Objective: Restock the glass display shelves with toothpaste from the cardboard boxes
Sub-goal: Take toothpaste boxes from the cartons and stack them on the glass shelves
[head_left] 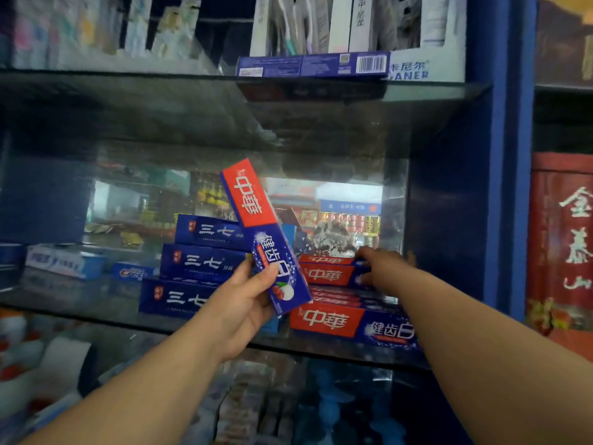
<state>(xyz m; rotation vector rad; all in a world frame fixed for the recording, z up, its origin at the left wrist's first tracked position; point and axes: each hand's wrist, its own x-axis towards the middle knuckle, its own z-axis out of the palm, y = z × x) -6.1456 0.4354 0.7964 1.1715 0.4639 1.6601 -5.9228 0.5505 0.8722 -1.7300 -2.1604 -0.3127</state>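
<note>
My left hand (244,303) grips a red-and-blue toothpaste box (261,229) by its lower end and holds it tilted in front of the middle glass shelf (80,311). My right hand (382,268) reaches onto a stack of the same red-and-blue boxes (327,319) at the right of that shelf, its fingers curled round the right end of the top box (327,273). Three dark blue toothpaste boxes (199,261) are stacked stepwise to the left of that stack.
A mirror (349,200) backs the shelf. Pale toothpaste boxes (64,261) lie at its left. The upper glass shelf (417,88) carries a blue box (313,64) and toothbrush packs. A blue upright (510,155) bounds the right side, with a red carton (561,236) beyond it.
</note>
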